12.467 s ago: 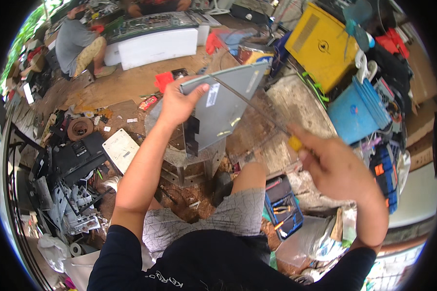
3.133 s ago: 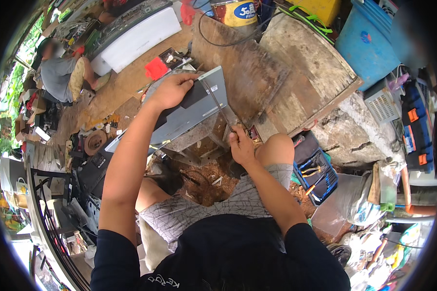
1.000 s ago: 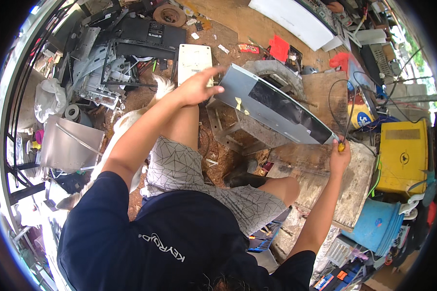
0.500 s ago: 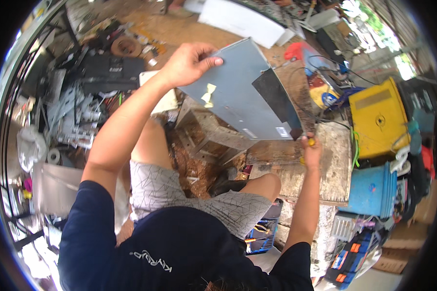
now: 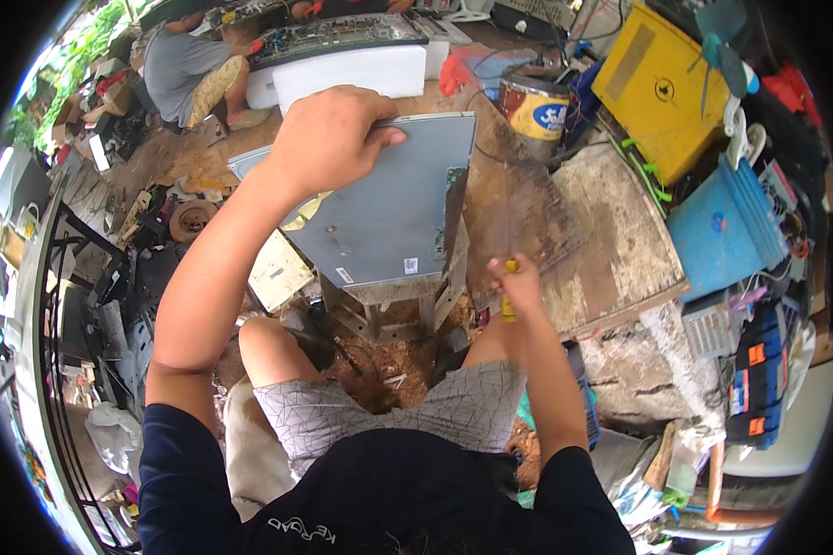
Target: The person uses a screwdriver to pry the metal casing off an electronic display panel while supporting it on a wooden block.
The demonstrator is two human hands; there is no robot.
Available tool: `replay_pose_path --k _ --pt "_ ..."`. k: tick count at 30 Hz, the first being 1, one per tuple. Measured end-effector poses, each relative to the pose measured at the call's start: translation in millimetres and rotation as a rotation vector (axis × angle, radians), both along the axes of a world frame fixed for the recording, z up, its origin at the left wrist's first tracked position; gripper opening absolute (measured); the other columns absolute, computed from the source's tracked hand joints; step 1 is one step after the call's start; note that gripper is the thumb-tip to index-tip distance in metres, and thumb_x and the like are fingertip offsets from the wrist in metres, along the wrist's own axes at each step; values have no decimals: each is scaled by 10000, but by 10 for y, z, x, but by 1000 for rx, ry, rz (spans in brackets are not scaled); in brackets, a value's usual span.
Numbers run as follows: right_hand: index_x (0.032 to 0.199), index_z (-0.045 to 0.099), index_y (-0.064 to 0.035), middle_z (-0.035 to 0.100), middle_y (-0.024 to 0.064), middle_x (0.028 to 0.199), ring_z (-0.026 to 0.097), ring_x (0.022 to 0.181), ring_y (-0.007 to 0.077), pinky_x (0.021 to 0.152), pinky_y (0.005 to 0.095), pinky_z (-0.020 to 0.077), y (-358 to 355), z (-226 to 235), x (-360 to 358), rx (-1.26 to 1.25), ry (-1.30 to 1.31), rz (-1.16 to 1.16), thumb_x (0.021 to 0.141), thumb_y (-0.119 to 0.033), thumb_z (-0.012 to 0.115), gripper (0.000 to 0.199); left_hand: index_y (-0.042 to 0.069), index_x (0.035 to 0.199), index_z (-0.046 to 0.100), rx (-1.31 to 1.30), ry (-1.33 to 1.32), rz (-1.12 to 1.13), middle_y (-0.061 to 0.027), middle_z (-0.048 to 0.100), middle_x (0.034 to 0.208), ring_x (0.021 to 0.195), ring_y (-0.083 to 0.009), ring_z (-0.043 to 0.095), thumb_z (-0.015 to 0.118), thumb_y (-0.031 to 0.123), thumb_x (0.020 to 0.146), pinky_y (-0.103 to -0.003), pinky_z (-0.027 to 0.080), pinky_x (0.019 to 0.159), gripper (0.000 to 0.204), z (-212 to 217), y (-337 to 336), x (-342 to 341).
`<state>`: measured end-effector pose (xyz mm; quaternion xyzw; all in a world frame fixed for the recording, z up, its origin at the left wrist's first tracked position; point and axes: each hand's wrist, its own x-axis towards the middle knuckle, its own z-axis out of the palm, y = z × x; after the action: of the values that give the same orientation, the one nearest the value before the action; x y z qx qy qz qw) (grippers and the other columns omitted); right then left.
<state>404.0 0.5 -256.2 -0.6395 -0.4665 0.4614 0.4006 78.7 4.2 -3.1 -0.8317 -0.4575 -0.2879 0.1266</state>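
A flat grey metal display panel [image 5: 370, 217] stands tilted, its lower edge at the wooden stool [image 5: 393, 292] in front of my knees. My left hand [image 5: 335, 139] is closed over its top edge, thumb on the near face. A strip of green circuit board [image 5: 454, 199] shows along the panel's right side. A pale yellow piece of tape [image 5: 305, 213] clings to the left part. To the right, apart from the panel, my right hand [image 5: 518, 282] grips a yellow-handled screwdriver [image 5: 508, 310]; its shaft is blurred.
Beside the stool lies a worn wooden board [image 5: 611, 240], with a paint can [image 5: 534, 111] behind it. A yellow case [image 5: 662, 92] and blue bucket [image 5: 727, 227] stand at right. Another person [image 5: 190, 69] crouches far left near a white foam block [image 5: 352, 74]. Scrap parts crowd the left.
The panel has swung down and left toward the stool. My right hand has moved away from its corner. The black sheet on the panel no longer shows, and green board is visible there.
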Motion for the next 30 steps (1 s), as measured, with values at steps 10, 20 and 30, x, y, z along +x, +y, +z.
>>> replay_pose_path --k 10,20,30 --pt "1449 367 -24 566 64 987 507 744 102 718 229 448 -1360 1183 565 221 -31 177 915 -36 461 543 49 954 694 -54 68 -41 -143 671 869 840 -355 634 698 251 827 -431 496 721 239 -194 26 222" --pt "1433 347 -16 599 158 1180 620 916 145 835 275 499 -1768 1303 428 474 320 140 920 31 516 542 -8 950 668 -127 -36 -81 -158 666 809 708 -315 635 689 267 875 -383 487 654 286 -262 140 242" --pt "1399 330 -18 617 158 1063 603 924 186 854 299 484 -2085 1351 123 399 -214 49 803 89 561 648 11 1041 675 -349 -180 -166 -81 686 834 723 -138 602 659 203 915 -289 487 677 230 -159 173 103"
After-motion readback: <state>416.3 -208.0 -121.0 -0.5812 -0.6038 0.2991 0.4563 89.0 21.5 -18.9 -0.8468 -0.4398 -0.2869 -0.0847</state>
